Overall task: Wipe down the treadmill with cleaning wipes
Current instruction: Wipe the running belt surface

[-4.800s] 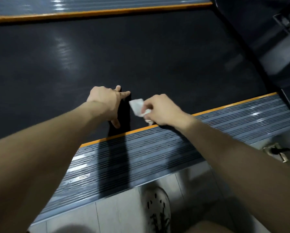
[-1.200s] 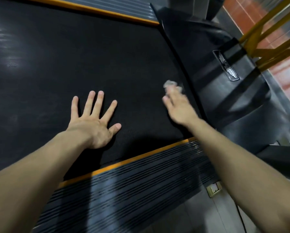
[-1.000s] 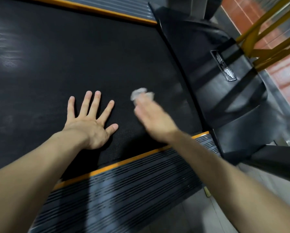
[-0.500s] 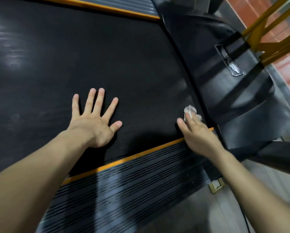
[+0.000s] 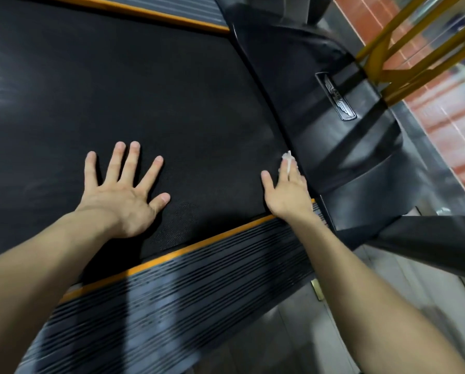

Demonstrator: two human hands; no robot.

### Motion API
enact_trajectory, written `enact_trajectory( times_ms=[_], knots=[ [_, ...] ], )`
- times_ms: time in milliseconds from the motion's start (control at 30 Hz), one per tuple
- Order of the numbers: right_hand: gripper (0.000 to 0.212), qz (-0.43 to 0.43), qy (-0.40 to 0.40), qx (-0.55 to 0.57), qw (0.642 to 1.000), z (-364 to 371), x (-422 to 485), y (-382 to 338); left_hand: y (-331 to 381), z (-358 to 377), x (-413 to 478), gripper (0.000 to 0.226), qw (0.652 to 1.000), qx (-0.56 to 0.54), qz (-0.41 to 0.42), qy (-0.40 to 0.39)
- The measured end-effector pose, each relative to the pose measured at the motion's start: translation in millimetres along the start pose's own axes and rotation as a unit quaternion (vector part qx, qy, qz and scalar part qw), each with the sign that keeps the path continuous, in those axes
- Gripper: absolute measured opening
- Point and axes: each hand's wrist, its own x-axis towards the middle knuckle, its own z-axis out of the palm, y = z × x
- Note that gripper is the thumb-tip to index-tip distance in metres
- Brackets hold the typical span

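The treadmill's black belt [image 5: 150, 85] fills the upper left of the head view. My left hand [image 5: 124, 191] lies flat on it with fingers spread, holding nothing. My right hand [image 5: 288, 191] presses a crumpled white wipe [image 5: 288, 159] onto the belt with straight fingers, right at the belt's front end beside the black motor cover [image 5: 333, 122]. Only a small bit of the wipe shows past the fingertips.
A ribbed grey side rail [image 5: 177, 292] with an orange stripe runs below my hands; a second rail [image 5: 155, 6] lies at the far edge. Yellow metal bars [image 5: 414, 39] and a red tiled floor are at the right. Grey floor tiles lie below.
My right hand swept the wipe left across the belt, then back to the right end by the motor cover, and has just slid slightly further away from me. My left hand stayed flat in place.
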Motion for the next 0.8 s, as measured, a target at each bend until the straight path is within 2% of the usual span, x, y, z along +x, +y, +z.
enact_trajectory(
  times_ms=[67, 100, 133, 200, 267, 300, 333, 400, 433, 467, 500, 533, 600, 667, 700, 733, 767, 800],
  knots=[
    [0.104, 0.005, 0.007, 0.014, 1.0, 1, -31, -12, 0, 0, 0, 0.076, 1.0, 0.0, -0.001, 0.003],
    [0.108, -0.034, 0.01, 0.026, 0.999, 1, -54, -27, 0, -1, 0, 0.076, 1.0, 0.0, 0.0, 0.003],
    [0.108, -0.106, 0.002, 0.024, 0.994, 1, -79, -41, 1, -1, 0, 0.077, 1.0, 0.0, 0.0, 0.002],
    [0.093, -0.258, -0.061, 0.016, 0.964, 0, -120, -59, 0, -2, 0, 0.077, 1.0, 0.002, 0.0, 0.003],
    [0.082, -0.324, -0.09, -0.014, 0.942, -6, -128, -53, 0, -2, 0, 0.077, 1.0, 0.004, 0.0, 0.002],
    [0.08, -0.323, -0.059, -0.044, 0.943, -9, -117, -42, 0, -1, 0, 0.077, 1.0, 0.005, 0.001, 0.003],
    [0.079, -0.284, -0.034, -0.078, 0.955, -11, -99, -27, 0, -1, 0, 0.077, 1.0, 0.006, 0.002, 0.005],
    [0.081, -0.1, -0.029, -0.088, 0.991, -17, -61, 3, -1, -1, 1, 0.078, 1.0, 0.006, 0.0, 0.007],
    [0.091, -0.026, -0.029, -0.078, 0.996, -17, -52, 12, -1, -2, 0, 0.078, 1.0, 0.003, 0.0, 0.007],
    [0.104, -0.001, -0.026, -0.06, 0.998, -14, -51, 12, 0, -3, 0, 0.078, 1.0, 0.001, 0.0, 0.009],
    [0.115, -0.025, -0.021, -0.045, 0.998, -8, -62, 2, 0, -3, 0, 0.078, 1.0, 0.001, 0.001, 0.011],
    [0.112, -0.092, -0.008, -0.024, 0.995, 0, -80, -14, 2, -3, -1, 0.078, 1.0, 0.002, 0.001, 0.012],
    [0.086, -0.256, -0.013, 0.015, 0.966, 7, -130, -56, 3, -4, -1, 0.078, 1.0, 0.01, 0.002, 0.018],
    [0.071, -0.393, -0.083, 0.01, 0.916, -2, -166, -89, 3, -8, -4, 0.078, 1.0, 0.01, 0.007, 0.023],
    [0.066, -0.427, -0.095, -0.016, 0.899, -4, -166, -94, 1, -12, -6, 0.079, 0.999, 0.007, 0.016, 0.029],
    [0.063, -0.445, -0.073, -0.052, 0.891, -4, -156, -92, -3, -16, -11, 0.079, 0.999, 0.004, 0.029, 0.037],
    [0.063, -0.43, -0.035, -0.085, 0.898, -1, -137, -86, -10, -19, -18, 0.08, 0.998, 0.001, 0.044, 0.042],
    [0.066, -0.371, 0.005, -0.094, 0.924, -1, -111, -78, -18, -20, -27, 0.081, 0.997, -0.005, 0.057, 0.044]
  ],
)
